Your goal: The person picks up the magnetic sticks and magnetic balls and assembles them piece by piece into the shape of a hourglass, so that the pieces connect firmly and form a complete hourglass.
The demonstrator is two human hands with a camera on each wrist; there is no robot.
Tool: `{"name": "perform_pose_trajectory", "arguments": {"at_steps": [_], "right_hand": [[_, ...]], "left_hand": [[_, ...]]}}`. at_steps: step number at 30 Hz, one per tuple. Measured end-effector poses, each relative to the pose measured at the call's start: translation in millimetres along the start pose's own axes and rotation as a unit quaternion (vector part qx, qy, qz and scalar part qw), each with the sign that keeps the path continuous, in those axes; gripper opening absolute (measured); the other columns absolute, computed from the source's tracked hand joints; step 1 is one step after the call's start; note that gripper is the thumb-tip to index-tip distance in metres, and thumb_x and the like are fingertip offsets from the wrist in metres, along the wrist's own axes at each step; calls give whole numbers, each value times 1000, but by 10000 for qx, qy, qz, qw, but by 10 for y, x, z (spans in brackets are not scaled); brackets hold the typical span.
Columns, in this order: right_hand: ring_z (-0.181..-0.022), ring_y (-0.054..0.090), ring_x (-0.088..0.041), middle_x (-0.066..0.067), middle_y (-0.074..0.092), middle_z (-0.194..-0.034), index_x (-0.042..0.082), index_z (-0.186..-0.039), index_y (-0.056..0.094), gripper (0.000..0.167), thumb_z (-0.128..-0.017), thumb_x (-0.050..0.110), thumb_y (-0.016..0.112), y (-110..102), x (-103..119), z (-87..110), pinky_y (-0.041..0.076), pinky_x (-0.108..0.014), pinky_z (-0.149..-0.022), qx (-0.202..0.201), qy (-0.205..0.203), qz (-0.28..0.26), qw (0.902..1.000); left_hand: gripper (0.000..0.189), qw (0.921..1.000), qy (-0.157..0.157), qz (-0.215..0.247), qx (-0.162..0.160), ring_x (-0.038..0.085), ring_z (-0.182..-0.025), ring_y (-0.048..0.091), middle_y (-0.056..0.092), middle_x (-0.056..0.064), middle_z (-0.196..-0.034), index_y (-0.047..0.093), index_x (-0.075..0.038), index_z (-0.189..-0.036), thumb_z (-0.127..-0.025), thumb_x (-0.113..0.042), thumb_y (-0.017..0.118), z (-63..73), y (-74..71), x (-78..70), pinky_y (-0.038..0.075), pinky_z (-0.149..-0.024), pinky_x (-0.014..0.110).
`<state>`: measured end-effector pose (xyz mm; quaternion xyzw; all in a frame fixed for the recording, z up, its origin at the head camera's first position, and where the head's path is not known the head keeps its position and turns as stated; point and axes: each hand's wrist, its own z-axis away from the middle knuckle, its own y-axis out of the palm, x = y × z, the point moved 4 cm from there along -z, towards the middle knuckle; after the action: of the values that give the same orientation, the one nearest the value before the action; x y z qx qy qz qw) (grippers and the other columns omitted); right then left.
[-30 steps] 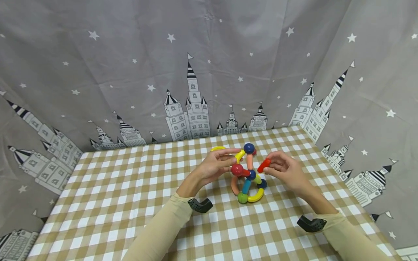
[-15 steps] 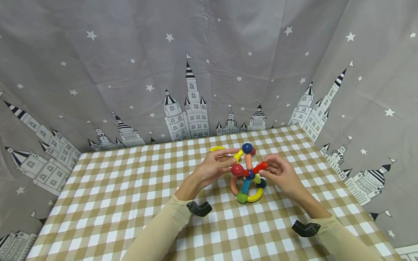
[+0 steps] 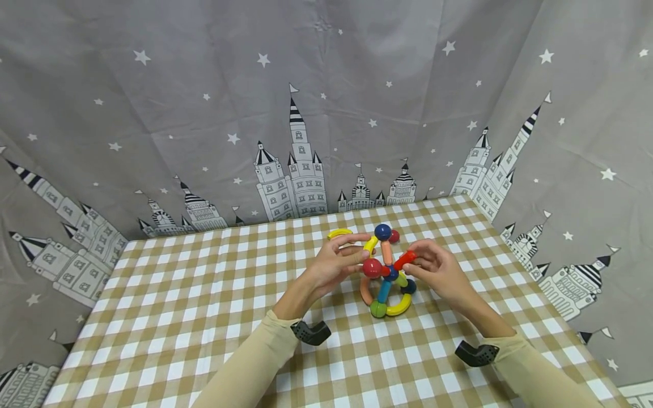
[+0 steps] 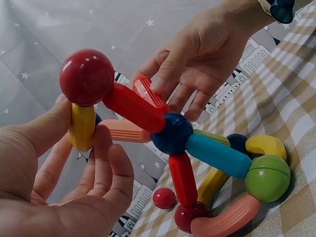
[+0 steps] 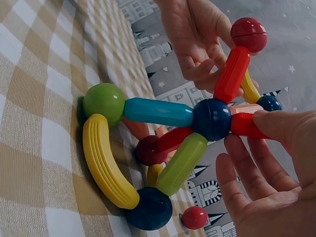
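A magnetic ball-and-stick model stands on the cloth, its base a ring of curved sticks and balls. Straight sticks rise from the base to a central blue ball [image 4: 172, 134]. My left hand [image 3: 331, 265] pinches a yellow curved stick [image 4: 82, 127], which joins an upper red ball [image 4: 86, 77] to a top blue ball [image 3: 383, 232]. Between thumb and fingers, my right hand [image 3: 440, 272] holds a short red stick [image 3: 405, 260]. Its lower end meets the central blue ball. A salmon stick [image 3: 386, 252] links the central ball with the top blue one.
Behind the model, a loose red ball [image 5: 194, 217] lies on the cloth. A spare yellow curved stick [image 3: 339, 232] sits beyond my left hand. The checked tablecloth [image 3: 173, 317] covers the table, and a grey curtain [image 3: 326, 113] hangs behind it.
My right hand has moved left, bringing the red stick from beside the model onto the central blue ball. The top blue ball has shifted slightly left; my left hand keeps its hold.
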<state>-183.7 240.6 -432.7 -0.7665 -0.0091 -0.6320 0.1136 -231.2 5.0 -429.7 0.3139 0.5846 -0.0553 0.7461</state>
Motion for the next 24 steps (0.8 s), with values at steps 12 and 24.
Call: {"name": "perform_pose_trajectory", "arguments": {"at_steps": [12, 24], "right_hand": [[-101, 71, -22, -28, 61, -128, -1, -134, 53, 46, -93, -1, 74, -69, -9, -1, 59, -32, -85, 288, 28, 44, 9996], [-100, 70, -34, -31, 65, -123, -4, -132, 57, 39, -95, -5, 68, -309, -182, -385, 58, -26, -81, 509, -191, 1044, 9931]], "left_hand": [[36, 10000, -33, 77, -12, 24, -110, 66, 72, 7, -112, 62, -4, -134, -99, 3, 63, 1, -18, 16, 56, -86, 36], [39, 9999, 59, 35, 90, 25, -110, 66, 70, 12, -116, 60, -2, -136, -98, 4, 64, 19, -5, 2, 56, -85, 35]]}}
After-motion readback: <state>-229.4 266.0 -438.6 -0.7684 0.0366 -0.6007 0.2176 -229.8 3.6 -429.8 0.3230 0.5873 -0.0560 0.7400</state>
